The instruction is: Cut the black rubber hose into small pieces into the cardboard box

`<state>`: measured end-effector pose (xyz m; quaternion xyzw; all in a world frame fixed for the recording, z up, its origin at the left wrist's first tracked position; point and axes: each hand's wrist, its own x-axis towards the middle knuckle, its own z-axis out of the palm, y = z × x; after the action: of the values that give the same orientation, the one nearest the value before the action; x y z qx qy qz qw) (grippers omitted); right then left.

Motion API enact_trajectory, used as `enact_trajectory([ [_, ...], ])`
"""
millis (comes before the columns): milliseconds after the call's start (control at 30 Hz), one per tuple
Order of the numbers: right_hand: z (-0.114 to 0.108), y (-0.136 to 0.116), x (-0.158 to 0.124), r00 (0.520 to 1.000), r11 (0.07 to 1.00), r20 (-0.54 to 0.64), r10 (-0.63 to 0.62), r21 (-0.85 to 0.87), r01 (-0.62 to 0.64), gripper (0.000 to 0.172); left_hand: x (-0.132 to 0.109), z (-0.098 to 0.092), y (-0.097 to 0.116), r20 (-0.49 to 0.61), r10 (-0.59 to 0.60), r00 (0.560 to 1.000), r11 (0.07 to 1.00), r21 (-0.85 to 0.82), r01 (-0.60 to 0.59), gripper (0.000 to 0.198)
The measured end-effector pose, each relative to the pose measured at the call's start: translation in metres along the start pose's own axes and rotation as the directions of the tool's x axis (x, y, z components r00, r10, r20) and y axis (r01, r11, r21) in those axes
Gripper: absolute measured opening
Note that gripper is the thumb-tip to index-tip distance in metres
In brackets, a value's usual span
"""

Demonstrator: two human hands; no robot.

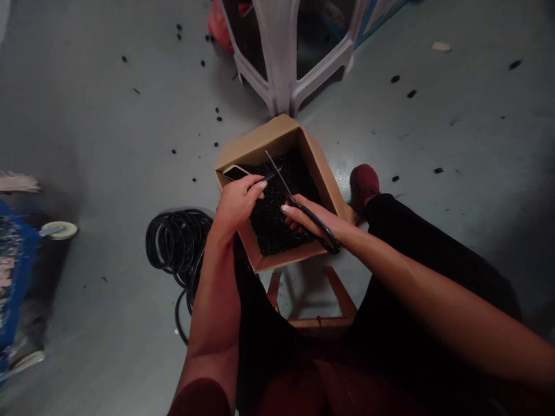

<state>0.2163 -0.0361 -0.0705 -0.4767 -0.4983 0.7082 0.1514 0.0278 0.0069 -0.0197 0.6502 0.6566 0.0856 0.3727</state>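
My left hand is over the left part of an open cardboard box, fingers pinched on the end of a thin black ribbed tube. In my right hand is a pair of scissors with black handles. Their blades point up and left, close to the tube end; whether they touch it I cannot tell. Small black pieces cover the bottom of the box beneath both hands. A dark flat object with a pale rim sits in the box's left corner, partly hidden by my left hand.
A coil of black tubing lies on the floor left of my left arm. A pale plastic stool stands just beyond the box, a wooden frame below it. Several black bits are scattered around. A blue container is at far left.
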Motion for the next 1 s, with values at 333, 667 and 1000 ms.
enact_trajectory([
  [333, -0.002, -0.0051, -0.0031, 0.999, 0.997, -0.03, -0.022, -0.07, 0.02, 0.032, -0.0021, 0.0004, 0.0019, 0.029, 0.027, 0.999, 1.0, -0.009, -0.027, 0.037],
  [667, 0.0025, -0.0071, -0.006, 0.994, 0.991, -0.11, -0.019, -0.137, 0.003, 0.029, -0.0023, -0.0002, 0.0024, 0.035, 0.015, 0.999, 1.0, 0.012, -0.016, 0.036],
  [1000, 0.0061, -0.002, -0.0053, 0.989, 0.993, -0.143, -0.028, -0.119, 0.01, 0.031, -0.0012, 0.0004, 0.0013, 0.054, -0.011, 0.998, 0.999, 0.039, 0.008, 0.033],
])
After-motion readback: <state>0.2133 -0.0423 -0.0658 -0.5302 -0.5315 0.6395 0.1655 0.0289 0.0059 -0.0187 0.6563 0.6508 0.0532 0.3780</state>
